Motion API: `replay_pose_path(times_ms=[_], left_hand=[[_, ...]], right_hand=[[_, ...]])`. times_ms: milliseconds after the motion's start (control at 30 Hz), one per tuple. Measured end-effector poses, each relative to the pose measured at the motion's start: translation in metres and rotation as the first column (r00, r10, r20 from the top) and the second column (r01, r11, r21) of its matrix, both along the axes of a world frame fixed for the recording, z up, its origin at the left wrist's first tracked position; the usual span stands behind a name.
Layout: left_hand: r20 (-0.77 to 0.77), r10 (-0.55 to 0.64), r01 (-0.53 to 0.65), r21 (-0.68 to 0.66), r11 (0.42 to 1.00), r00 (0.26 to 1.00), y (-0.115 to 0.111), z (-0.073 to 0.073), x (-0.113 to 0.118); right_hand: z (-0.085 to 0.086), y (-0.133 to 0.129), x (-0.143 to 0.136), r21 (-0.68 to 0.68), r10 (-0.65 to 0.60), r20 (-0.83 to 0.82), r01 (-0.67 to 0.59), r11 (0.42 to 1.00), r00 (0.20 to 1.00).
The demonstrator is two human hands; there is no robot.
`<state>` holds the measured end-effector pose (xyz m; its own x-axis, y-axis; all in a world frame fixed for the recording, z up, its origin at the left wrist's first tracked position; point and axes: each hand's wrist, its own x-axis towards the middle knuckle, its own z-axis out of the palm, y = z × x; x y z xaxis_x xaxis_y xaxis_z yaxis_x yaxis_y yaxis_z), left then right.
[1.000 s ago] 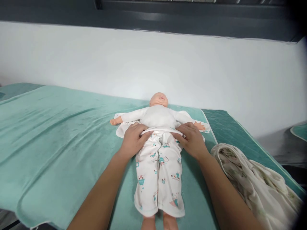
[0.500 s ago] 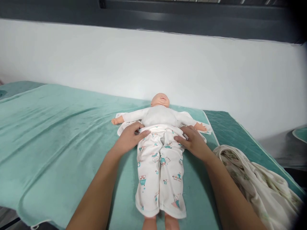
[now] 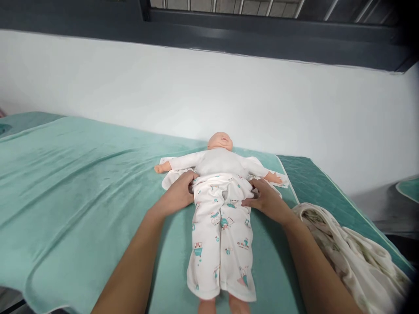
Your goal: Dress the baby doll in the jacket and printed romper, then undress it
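Note:
A baby doll (image 3: 221,162) lies on its back with arms spread, in a white long-sleeved top. White printed pants (image 3: 209,226) cover it from the waist to the lower legs, its feet end out of frame. My left hand (image 3: 180,190) is at the left side of the waistband, fingertips tucked against the cloth. At the right side of the waist, my right hand (image 3: 266,198) pinches the pants' edge between thumb and fingers. An opened printed garment (image 3: 170,178) lies spread beneath the doll's arms and back.
A light green cloth (image 3: 81,187) covers the table. To the right are a darker green quilted mat (image 3: 301,174) and a crumpled white patterned cloth (image 3: 353,253). Behind stands a white wall (image 3: 196,87) under a dark window frame (image 3: 229,37).
My left thumb has moved off the front of the pants to their side. My right hand has closed more on the waist edge. The view has tilted up slightly.

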<state>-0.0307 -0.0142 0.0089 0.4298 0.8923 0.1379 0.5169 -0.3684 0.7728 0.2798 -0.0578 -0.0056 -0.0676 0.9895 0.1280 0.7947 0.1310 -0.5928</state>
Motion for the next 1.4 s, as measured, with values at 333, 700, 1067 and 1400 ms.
replay_pose_path(times_ms=[333, 700, 1067, 1400], left_hand=[[0.087, 0.325, -0.335, 0.173, 0.926, 0.942, 0.011, -0.012, 0.022], [0.177, 0.185, -0.218, 0.188, 0.958, 0.967, 0.014, -0.013, 0.023], [0.155, 0.220, -0.241, 0.128, 0.962, 0.963, 0.012, -0.011, 0.023], [0.131, 0.260, -0.279, 0.157, 0.947, 0.957, 0.016, -0.014, 0.023]], right_hand=[[-0.004, 0.001, -0.018, 0.141, -0.195, -0.078, 0.204, 0.969, 0.978], [-0.005, -0.003, -0.036, 0.096, -0.171, -0.329, 0.213, 0.972, 0.929], [-0.002, -0.005, -0.025, -0.012, 0.102, -0.498, -0.124, 0.992, 0.861], [0.001, -0.007, -0.034, -0.018, 0.137, -0.440, -0.162, 0.987, 0.888]])
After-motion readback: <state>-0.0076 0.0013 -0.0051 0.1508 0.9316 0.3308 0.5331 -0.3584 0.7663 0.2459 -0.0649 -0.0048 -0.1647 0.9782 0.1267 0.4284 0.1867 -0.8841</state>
